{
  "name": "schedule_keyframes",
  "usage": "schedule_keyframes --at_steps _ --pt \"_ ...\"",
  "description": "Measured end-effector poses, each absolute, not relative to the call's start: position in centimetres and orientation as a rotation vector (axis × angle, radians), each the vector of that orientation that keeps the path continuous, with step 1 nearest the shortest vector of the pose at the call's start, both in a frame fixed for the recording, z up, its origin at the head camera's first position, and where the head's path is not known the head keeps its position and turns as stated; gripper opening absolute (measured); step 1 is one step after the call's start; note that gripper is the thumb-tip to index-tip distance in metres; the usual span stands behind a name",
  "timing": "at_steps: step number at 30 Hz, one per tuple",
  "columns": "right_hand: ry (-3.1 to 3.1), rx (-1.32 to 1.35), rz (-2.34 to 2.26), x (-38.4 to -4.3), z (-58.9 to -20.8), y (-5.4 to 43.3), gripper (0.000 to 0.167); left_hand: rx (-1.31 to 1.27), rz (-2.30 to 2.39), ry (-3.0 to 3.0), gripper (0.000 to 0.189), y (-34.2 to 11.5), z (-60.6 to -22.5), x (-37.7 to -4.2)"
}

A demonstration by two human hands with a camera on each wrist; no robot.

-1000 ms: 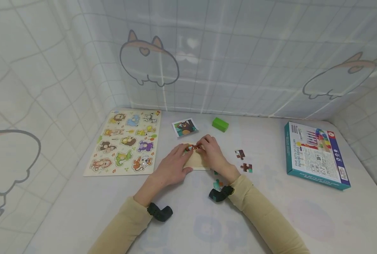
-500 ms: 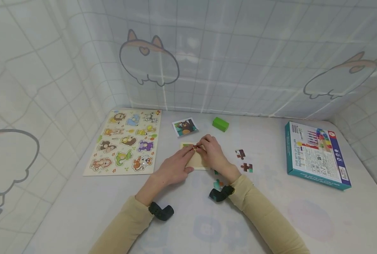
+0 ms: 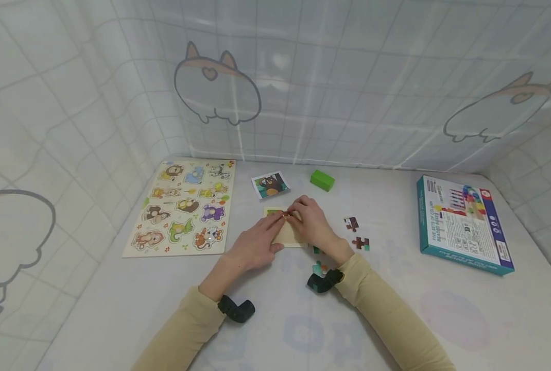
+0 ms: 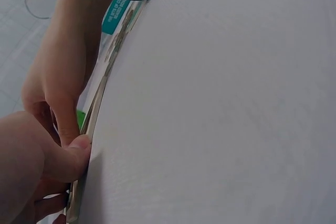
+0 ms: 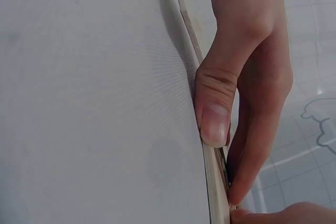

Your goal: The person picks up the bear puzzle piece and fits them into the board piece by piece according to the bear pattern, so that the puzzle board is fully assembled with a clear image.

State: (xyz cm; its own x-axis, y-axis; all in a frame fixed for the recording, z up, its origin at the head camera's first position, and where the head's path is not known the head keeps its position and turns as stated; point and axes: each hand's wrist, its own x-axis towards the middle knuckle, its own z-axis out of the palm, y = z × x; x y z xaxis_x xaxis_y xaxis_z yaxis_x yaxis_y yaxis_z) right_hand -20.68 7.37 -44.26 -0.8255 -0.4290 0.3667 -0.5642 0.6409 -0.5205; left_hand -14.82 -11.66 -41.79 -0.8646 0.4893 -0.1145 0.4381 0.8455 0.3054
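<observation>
A small pale wooden puzzle tray [image 3: 289, 237] lies on the table between both hands, with a bit of green puzzle picture showing at its far left corner. The left hand [image 3: 256, 245] rests on the tray's left side, fingers stretched toward the far edge and thumb by the near edge. Thumb and index finger of the right hand [image 3: 313, 222] pinch a brown-red puzzle piece [image 3: 287, 213] at the tray's far side. Most of that piece is covered by fingertips. In the right wrist view, the right thumb [image 5: 214, 121] lies against the tray's edge.
Loose puzzle pieces [image 3: 361, 243] lie to the right, others partly under the right wrist. Beyond the tray are a bear picture card [image 3: 271, 185] and a green block [image 3: 322, 180]. An animal puzzle board [image 3: 187, 206] sits left, a teal-edged box [image 3: 463, 221] right.
The left fingers have shifted slightly right, onto the puzzle piece's left side, uncovering green at the tray's far corner. The right hand stays almost in place.
</observation>
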Motion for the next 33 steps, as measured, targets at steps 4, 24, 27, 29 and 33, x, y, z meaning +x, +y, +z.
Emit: schedule_keyframes --at_steps 4,24,27,29,33 --pt "-2.666 0.792 0.947 -20.7 -44.2 7.3 0.012 0.722 0.417 2.825 0.066 -11.8 -41.7 -14.9" --pt "-2.705 0.76 0.934 -20.4 -43.7 7.1 0.014 0.716 0.462 2.823 0.073 -11.7 -41.8 -14.9" --pt "-2.779 0.716 0.922 -20.0 -42.9 7.0 0.02 0.721 0.469 2.826 0.073 -11.7 -41.8 -14.9" --pt "-2.819 0.689 0.922 -19.6 -42.1 7.1 0.024 0.717 0.468 2.83 0.073 -11.6 -41.9 -14.9" --pt "-2.84 0.658 0.993 -18.3 -40.4 7.8 0.026 0.697 0.462 2.836 0.073 -11.7 -42.0 -14.9"
